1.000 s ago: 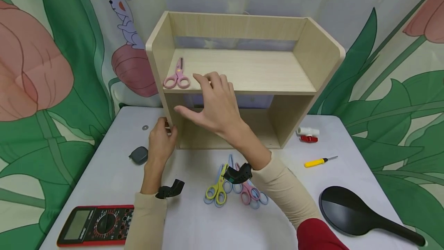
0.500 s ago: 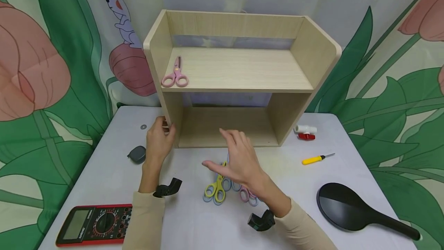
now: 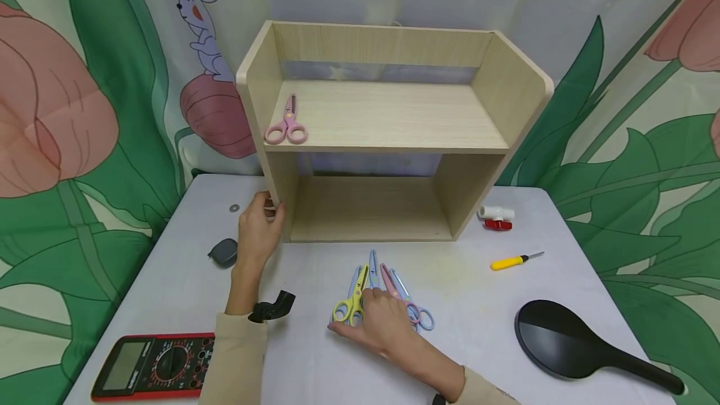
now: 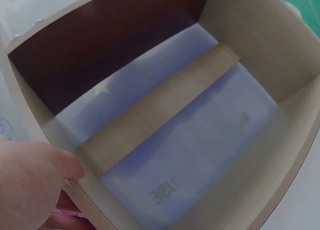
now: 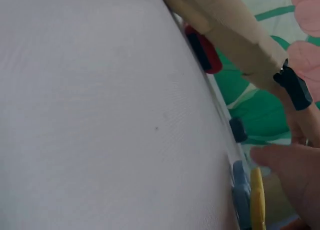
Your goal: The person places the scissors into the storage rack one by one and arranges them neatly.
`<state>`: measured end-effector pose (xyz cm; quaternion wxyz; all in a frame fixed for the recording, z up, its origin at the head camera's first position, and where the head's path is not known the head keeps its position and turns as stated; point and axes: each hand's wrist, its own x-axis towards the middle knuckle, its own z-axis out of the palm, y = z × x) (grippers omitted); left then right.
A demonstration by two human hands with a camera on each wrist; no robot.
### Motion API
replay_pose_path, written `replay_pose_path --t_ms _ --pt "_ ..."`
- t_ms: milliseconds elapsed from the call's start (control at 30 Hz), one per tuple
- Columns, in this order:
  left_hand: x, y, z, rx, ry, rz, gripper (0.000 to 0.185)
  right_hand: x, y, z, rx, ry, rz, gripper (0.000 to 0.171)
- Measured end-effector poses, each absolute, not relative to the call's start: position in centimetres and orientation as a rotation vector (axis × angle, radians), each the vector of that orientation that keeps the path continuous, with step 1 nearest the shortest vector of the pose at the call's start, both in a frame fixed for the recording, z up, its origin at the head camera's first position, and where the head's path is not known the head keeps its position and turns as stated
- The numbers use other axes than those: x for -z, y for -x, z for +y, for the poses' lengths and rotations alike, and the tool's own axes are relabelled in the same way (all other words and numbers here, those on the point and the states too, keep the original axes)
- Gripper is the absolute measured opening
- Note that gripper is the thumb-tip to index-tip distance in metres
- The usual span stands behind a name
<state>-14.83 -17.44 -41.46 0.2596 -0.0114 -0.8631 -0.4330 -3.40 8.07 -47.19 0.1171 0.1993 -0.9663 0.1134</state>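
Note:
My left hand [image 3: 259, 230] grips the front edge of the left side panel of a two-level wooden shelf [image 3: 388, 42]; the left wrist view shows the thumb on the panel's edge and fingers behind it. Pink scissors [image 3: 289, 127] lie on the upper level at the left. In front of the shelf, my right hand [image 3: 385, 324] is over a fanned group of scissors, thumb spread to the left and fingers bent down, fingertips hidden. Yellow scissors [image 3: 354, 300], blue scissors [image 3: 374, 265] and other pink scissors [image 3: 389, 280] show around it. The right wrist view has yellow handles [image 5: 257, 200] below the thumb.
At the left are a tape measure [image 3: 225, 253], a washer [image 3: 234, 208] and a red-edged multimeter [image 3: 154, 364]. A white valve with red handle [image 3: 497, 217], a yellow screwdriver [image 3: 514, 262] and a black ladle-shaped spoon [image 3: 562, 339] lie at the right.
My right hand has drawn back from beside the upper level, moving down and toward me onto the scissors on the table. The left hand stays on the side panel.

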Motion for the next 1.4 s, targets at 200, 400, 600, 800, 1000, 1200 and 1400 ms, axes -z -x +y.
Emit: replay_pose_path --t_ms 200,400,600,800,1000,1200,1400 --pt "41.6 14.6 -17.5 1.185 0.034 -2.352 0.03 48.2 3.0 7.3 -0.159 -0.511 -2.738 0.059" --pt "41.8 14.3 -17.7 1.19 0.017 -2.359 0.03 47.8 3.0 7.5 -0.294 -0.581 -2.767 0.04" --pt "41.9 14.1 -17.9 1.188 0.008 -2.343 0.028 47.0 3.9 8.2 -0.658 -0.656 -2.902 0.026" --pt "42.1 14.1 -18.0 1.178 0.012 -2.339 0.029 46.2 4.4 8.2 -0.803 -0.751 -2.827 0.019" --pt "41.9 14.1 -18.0 1.191 0.0 -2.344 0.031 41.8 4.8 7.8 -0.813 -0.904 -2.495 0.034" --pt "41.8 14.2 -17.9 1.188 -0.009 -2.334 0.029 34.5 6.6 7.4 -0.805 -0.983 -2.26 0.039" --pt "41.6 14.6 -17.6 1.18 0.007 -2.347 0.03 28.9 10.3 7.2 -0.746 -0.906 -2.168 0.035"
